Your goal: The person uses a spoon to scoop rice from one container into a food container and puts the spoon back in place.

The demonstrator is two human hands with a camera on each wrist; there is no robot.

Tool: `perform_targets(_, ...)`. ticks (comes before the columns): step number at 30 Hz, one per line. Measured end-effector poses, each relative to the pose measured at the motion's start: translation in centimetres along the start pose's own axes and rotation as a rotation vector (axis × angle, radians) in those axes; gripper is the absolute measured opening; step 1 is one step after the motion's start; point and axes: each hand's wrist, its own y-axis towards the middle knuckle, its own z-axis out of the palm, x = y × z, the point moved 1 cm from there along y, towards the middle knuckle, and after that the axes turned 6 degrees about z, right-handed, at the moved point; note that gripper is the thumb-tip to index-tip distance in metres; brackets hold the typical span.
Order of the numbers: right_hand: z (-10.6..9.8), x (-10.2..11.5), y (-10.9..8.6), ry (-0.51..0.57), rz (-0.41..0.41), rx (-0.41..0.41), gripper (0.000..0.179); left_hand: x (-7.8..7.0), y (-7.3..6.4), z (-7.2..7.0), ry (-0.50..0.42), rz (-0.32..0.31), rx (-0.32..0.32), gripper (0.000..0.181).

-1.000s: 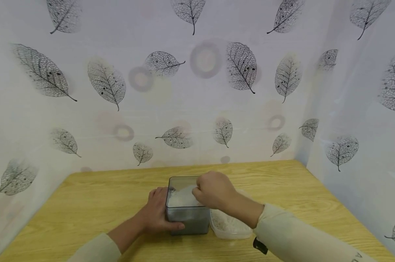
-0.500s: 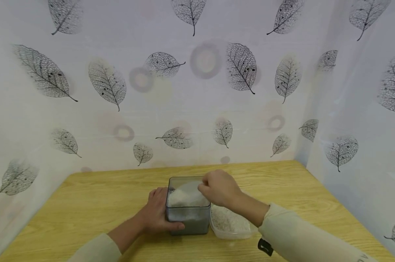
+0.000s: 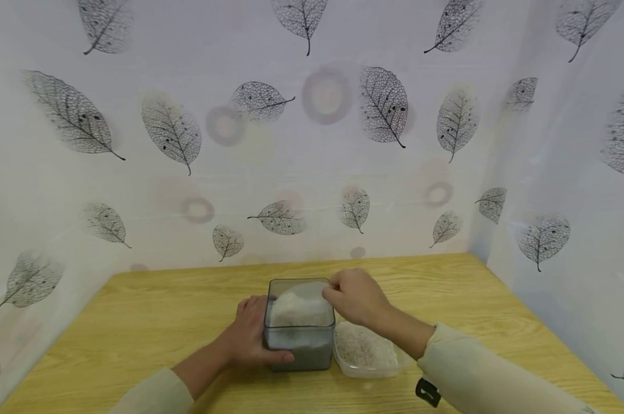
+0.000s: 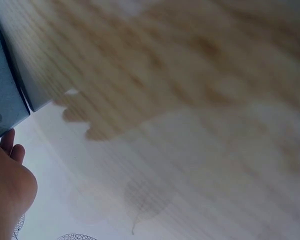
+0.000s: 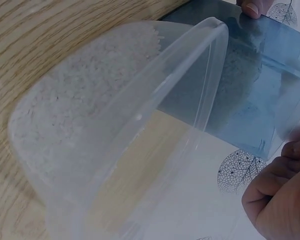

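Observation:
My left hand (image 3: 250, 334) grips the left side of a grey-blue see-through square container (image 3: 311, 351), thumb along its front wall. White rice (image 3: 293, 311) shows inside it. Over the container's right rim, my right hand (image 3: 357, 294) has its fingers curled round the end of a pale, rounded, scoop-like utensil (image 3: 317, 289), which reaches down into the container. The utensil's exact shape is hard to tell. Touching or just beside the container's right side stands a clear plastic tub (image 5: 210, 65) with rice (image 5: 85, 85) in it. The right forearm passes over part of the tub.
Both containers stand on a wood-grain table (image 3: 177, 310). A pale leaf-patterned sheet (image 3: 312, 161) rises behind the table and at both sides. A small black device (image 3: 428, 392) sits under the right sleeve.
My right hand has shifted right and slightly back, from over the container's opening to its right rim. More of the rice and pale utensil shows. The left hand holds its place.

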Motion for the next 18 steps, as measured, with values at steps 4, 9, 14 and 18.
perform_targets(4, -0.4, -0.1, 0.0, 0.016, 0.006, -0.003, 0.041, 0.0, 0.0, 0.0, 0.007, 0.010, -0.012, 0.107)
perform_targets(9, -1.0, -0.5, 0.0, 0.037, 0.004, -0.022, 0.041, -0.1, 0.0, 0.1, 0.014, 0.027, -0.028, 0.106)
perform_targets(14, -1.4, -1.2, -0.2, 0.076, 0.026, -0.020, 0.042, -0.1, 0.0, 0.1, 0.018, 0.028, -0.025, 0.105)
perform_targets(18, -1.6, -1.9, -0.5, 0.114, 0.044, -0.028, 0.042, -0.2, -0.1, 0.0, 0.015, 0.021, -0.016, 0.107)
